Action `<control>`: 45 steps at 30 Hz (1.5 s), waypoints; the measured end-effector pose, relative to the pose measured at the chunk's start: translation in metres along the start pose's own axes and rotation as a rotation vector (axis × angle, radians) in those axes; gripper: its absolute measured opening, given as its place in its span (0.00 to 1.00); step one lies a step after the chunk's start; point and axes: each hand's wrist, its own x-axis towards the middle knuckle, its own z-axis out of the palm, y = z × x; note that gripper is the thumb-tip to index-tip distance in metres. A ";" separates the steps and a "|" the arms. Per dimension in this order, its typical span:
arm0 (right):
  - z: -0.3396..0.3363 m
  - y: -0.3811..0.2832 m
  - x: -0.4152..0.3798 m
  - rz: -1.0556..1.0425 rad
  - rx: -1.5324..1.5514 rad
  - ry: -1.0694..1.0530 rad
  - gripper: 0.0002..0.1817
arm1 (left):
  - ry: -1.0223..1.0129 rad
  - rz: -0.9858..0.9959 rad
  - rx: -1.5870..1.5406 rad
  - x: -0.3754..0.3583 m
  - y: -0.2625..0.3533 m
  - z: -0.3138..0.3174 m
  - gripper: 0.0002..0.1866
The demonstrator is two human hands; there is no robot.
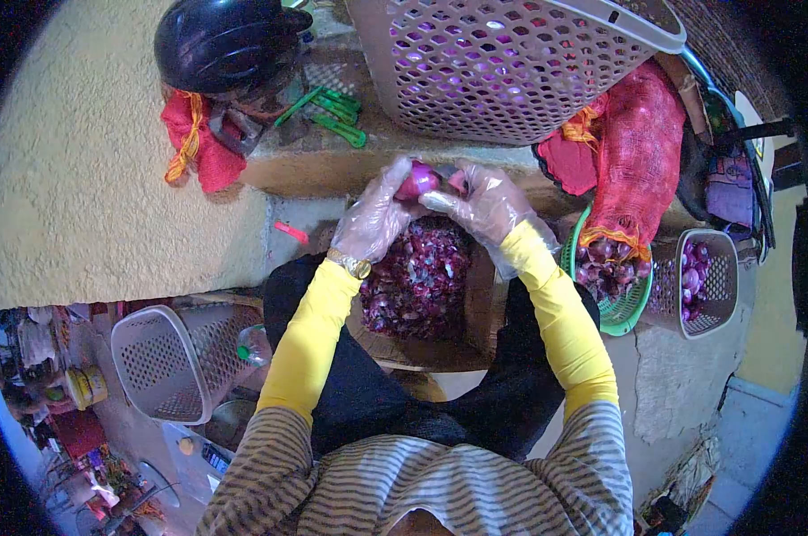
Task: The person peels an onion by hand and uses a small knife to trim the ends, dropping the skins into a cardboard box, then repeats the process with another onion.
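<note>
In the head view, my left hand (373, 217), in a clear plastic glove, is closed round a purple onion (418, 181) above a box. Close to the onion's right side is my right hand (486, 204), also gloved, with its fingers closed on a small knife whose blade (438, 171) shows only in part. Below both hands, between my knees, the cardboard box (483, 299) holds a heap of purple onion skins (415, 281).
A large perforated basket (493, 71) with onions stands ahead. To the right are a red mesh sack (641, 143), a green basket (625, 314) and a smaller basket (721, 308) of onions. Another basket (158, 362) is at left, near green-handled tools (340, 112) and a black helmet (225, 45) farther up.
</note>
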 end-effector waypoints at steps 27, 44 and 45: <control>0.001 -0.036 0.000 -0.191 -0.009 -0.003 0.32 | 0.030 0.229 -0.100 -0.004 0.014 0.016 0.27; 0.018 -0.032 0.009 -0.189 -0.157 -0.032 0.30 | 0.061 0.321 -0.060 -0.006 0.016 0.021 0.24; 0.017 -0.034 0.007 -0.198 -0.110 0.007 0.31 | 0.048 0.328 -0.059 -0.006 0.016 0.022 0.24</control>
